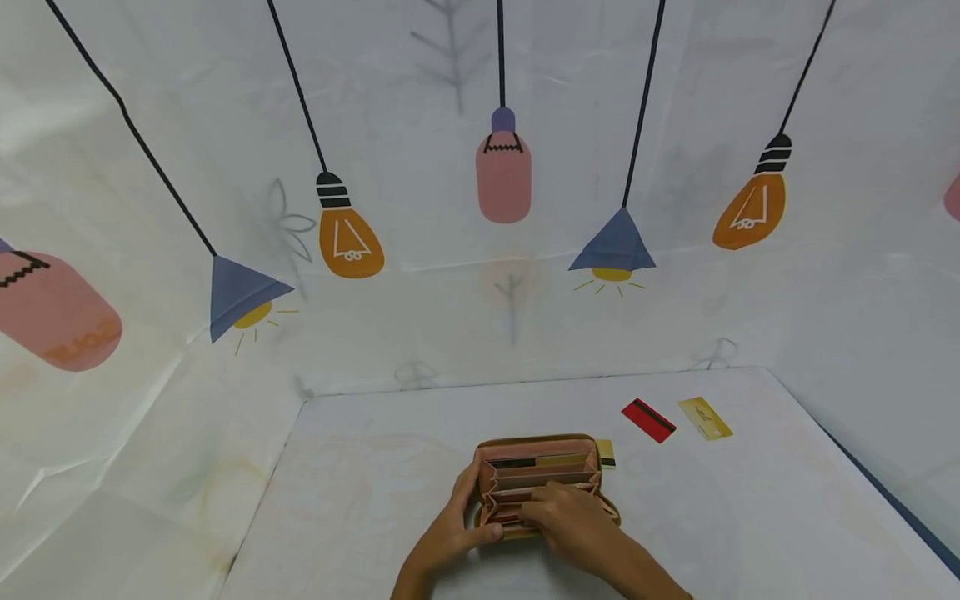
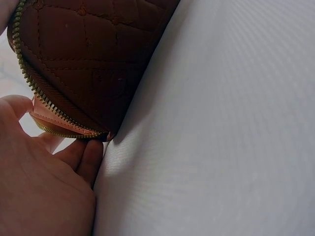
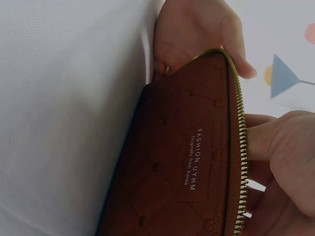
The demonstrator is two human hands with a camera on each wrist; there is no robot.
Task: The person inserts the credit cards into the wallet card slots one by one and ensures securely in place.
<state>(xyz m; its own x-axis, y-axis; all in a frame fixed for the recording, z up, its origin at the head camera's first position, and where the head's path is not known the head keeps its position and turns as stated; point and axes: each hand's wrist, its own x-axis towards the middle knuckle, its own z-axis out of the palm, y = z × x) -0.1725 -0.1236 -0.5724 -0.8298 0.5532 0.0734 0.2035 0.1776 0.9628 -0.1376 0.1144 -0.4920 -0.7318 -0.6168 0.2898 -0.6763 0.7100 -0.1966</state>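
A brown quilted zip-around wallet [image 1: 540, 481] stands unzipped on the white table, its pink pleated compartments facing up. My left hand [image 1: 448, 518] grips its left end, thumb at the near corner and fingers along the side. In the left wrist view, the thumb and fingers of the left hand [image 2: 44, 172] lie around the zipped corner. My right hand [image 1: 573, 521] has its bent fingers down inside the near compartments; their tips are hidden. Gold lettering is absent; pale print marks the wallet's outer face [image 3: 182, 142] in the right wrist view. A dark and gold strip [image 1: 561, 459] shows in the far compartment.
Right of the wallet on the table [image 1: 360, 467] lie a red card [image 1: 648, 420] with a dark stripe and a gold card [image 1: 705, 418]. A yellow card [image 1: 606, 452] is partly hidden behind the wallet. White sheeting [image 1: 420, 317] printed with lamps rises behind.
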